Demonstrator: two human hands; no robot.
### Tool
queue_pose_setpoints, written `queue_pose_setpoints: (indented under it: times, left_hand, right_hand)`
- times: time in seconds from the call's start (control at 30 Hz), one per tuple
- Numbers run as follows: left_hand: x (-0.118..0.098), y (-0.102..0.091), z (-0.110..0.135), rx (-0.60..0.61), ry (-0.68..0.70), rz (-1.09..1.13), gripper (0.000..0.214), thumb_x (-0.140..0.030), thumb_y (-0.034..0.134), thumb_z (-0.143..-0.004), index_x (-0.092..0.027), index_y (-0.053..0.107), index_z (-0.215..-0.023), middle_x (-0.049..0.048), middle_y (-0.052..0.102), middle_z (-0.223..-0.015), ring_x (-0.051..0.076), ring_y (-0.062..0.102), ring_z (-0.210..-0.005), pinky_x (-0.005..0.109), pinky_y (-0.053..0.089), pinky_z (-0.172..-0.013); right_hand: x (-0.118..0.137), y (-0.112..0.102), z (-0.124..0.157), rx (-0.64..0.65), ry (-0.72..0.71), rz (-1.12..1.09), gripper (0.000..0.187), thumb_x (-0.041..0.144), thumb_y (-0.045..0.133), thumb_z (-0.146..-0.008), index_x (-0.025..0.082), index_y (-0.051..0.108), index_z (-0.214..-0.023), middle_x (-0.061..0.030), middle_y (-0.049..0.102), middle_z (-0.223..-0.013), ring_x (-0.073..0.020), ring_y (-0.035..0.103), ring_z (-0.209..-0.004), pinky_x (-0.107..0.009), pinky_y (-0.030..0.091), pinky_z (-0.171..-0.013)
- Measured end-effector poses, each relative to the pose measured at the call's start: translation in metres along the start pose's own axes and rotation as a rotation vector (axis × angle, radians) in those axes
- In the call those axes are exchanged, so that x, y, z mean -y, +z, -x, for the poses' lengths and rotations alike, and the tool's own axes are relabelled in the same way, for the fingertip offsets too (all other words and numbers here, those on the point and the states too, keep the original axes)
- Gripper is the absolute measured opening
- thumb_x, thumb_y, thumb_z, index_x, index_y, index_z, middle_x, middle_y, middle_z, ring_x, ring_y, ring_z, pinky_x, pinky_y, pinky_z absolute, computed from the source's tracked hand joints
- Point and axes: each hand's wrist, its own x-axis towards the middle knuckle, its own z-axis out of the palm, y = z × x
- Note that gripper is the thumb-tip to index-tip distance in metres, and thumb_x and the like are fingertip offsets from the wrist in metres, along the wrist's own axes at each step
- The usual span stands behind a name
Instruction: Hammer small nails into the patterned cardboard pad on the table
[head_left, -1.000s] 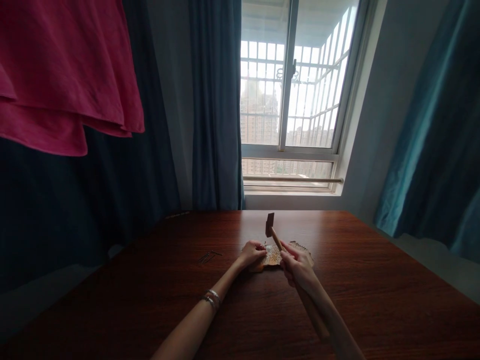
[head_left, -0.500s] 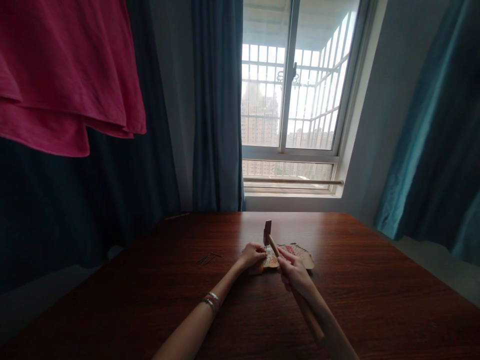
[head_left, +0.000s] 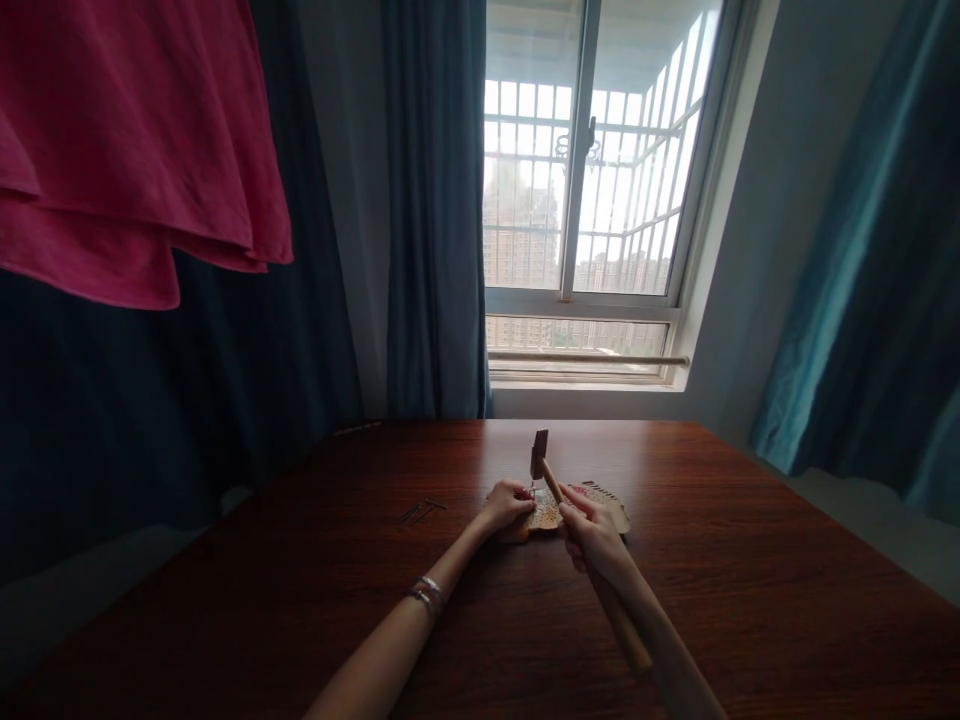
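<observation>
My left hand (head_left: 510, 503), with bracelets on its wrist, pinches a thin upright nail (head_left: 533, 490) over a flat, tan piece with a patterned surface (head_left: 544, 514) and a wavy edge. My right hand (head_left: 594, 535) is wrapped round the wooden handle of a hammer (head_left: 538, 456). The dark hammer head hangs just above the nail. Both hands cover parts of the patterned piece, whose exact kind I cannot make out. Its far right part shows red marks and a row of dark notches or slits.
Several loose nails (head_left: 422, 511) lie on the dark brown wooden table (head_left: 300, 600), left of my left hand. A barred window (head_left: 577, 200) stands behind the table between blue curtains (head_left: 435, 220). A pink cloth (head_left: 142, 150) hangs at the upper left.
The hammer head has risen slightly from the nail. My left hand keeps its pinch in nearly the same place. The whole view has shifted a little.
</observation>
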Motion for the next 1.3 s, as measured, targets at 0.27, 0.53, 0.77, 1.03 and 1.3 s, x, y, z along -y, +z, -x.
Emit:
queue_pose_setpoints:
  times: [0.27,0.53,0.77,1.03,1.3]
  left_hand:
    - [0.003,0.002,-0.001,-0.031,0.068,-0.032,0.026,-0.038,0.061,-0.069,-0.014,0.070,-0.072,0.0011,0.068,-0.071,0.014,0.057,-0.067,0.021,0.035,-0.058]
    - [0.003,0.002,-0.002,-0.036,0.053,-0.068,0.026,-0.040,0.062,-0.068,-0.015,0.070,-0.071,0.0010,0.068,-0.069,0.014,0.057,-0.066,0.022,0.034,-0.058]
    - [0.003,0.002,-0.002,-0.034,0.047,-0.064,0.026,-0.040,0.062,-0.067,-0.015,0.070,-0.068,0.0007,0.067,-0.066,0.014,0.056,-0.064,0.022,0.034,-0.058]
    - [-0.003,-0.001,0.001,-0.036,0.038,-0.079,0.026,-0.039,0.061,-0.069,-0.015,0.071,-0.072,0.0014,0.068,-0.071,0.014,0.056,-0.067,0.021,0.035,-0.058]
    - [-0.002,0.000,0.001,-0.043,0.070,-0.071,0.024,-0.037,0.062,-0.069,-0.014,0.070,-0.070,0.0017,0.068,-0.069,0.014,0.056,-0.066,0.022,0.036,-0.060]
  right_hand:
    - [-0.005,0.004,0.001,-0.012,0.039,0.026,0.072,0.039,0.057,-0.074,0.014,0.036,-0.138,0.0079,0.044,-0.050,-0.0051,0.035,-0.031,-0.016,0.027,-0.025]
    - [0.004,0.003,0.001,-0.005,-0.030,0.033,0.070,0.039,0.055,-0.075,0.015,0.037,-0.138,0.0077,0.045,-0.051,-0.0045,0.035,-0.031,-0.015,0.026,-0.025]
    - [0.005,0.004,0.000,0.015,0.007,0.041,0.071,0.039,0.056,-0.074,0.014,0.037,-0.138,0.0079,0.045,-0.050,-0.0050,0.036,-0.032,-0.015,0.027,-0.025]
    - [0.002,0.004,-0.001,0.002,0.036,0.054,0.074,0.040,0.057,-0.072,0.014,0.037,-0.138,0.0085,0.044,-0.049,-0.0049,0.035,-0.030,-0.016,0.027,-0.025]
    - [0.010,0.005,0.000,0.005,-0.029,0.028,0.070,0.040,0.057,-0.072,0.017,0.041,-0.136,0.0074,0.046,-0.052,-0.0045,0.035,-0.032,-0.015,0.026,-0.025]
